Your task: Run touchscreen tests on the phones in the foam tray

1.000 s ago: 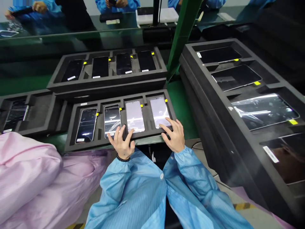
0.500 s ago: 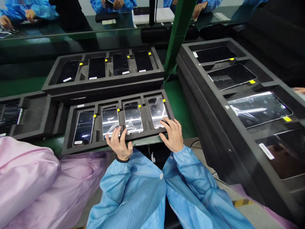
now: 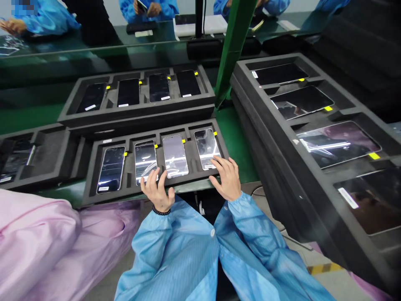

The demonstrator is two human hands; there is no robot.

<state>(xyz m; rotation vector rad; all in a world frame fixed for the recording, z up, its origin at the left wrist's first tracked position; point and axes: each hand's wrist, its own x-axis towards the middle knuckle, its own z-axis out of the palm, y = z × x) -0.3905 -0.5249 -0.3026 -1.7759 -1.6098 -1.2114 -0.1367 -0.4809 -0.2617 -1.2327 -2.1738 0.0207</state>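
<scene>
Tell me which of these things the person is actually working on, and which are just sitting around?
In hand:
- left hand and right hand, open, resting on the near black foam tray
- its four glossy smartphones

Lying about:
- far black foam tray of dark phones
- stacked black trays on the right
- pink garment
- green post

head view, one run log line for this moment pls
left hand: fingers spread on near tray edge | right hand: fingertips on rightmost phone | tray: four phones, screens up
</scene>
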